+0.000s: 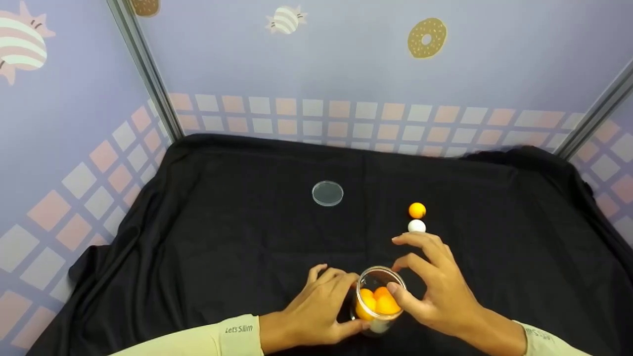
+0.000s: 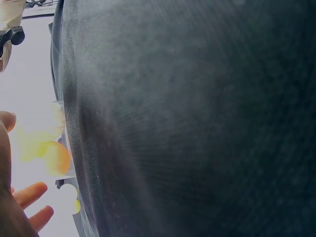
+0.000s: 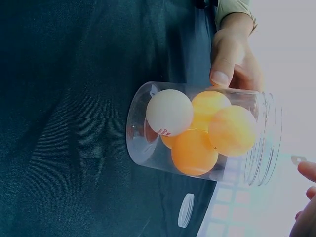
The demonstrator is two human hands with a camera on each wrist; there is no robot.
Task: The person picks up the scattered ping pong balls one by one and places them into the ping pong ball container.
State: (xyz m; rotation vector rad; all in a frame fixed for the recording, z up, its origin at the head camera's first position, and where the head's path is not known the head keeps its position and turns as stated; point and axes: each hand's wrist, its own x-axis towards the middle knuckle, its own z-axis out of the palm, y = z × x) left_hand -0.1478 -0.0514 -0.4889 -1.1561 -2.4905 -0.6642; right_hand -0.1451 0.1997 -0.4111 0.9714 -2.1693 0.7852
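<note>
A clear plastic jar stands uncapped near the front of the cloth. Inside are several orange ping-pong balls, stacked up toward the neck, and a white ping-pong ball near the base. My left hand holds the jar's left side between thumb and fingers. On the other side my right hand hovers with loosely bent, spread fingers; its thumb overlaps the rim in the head view, while the right wrist view shows fingertips just beyond the mouth, holding nothing.
Past my right hand, a loose white ball and an orange ball lie in line on the black cloth. A clear round lid lies farther back, left of them. Patterned walls enclose the table.
</note>
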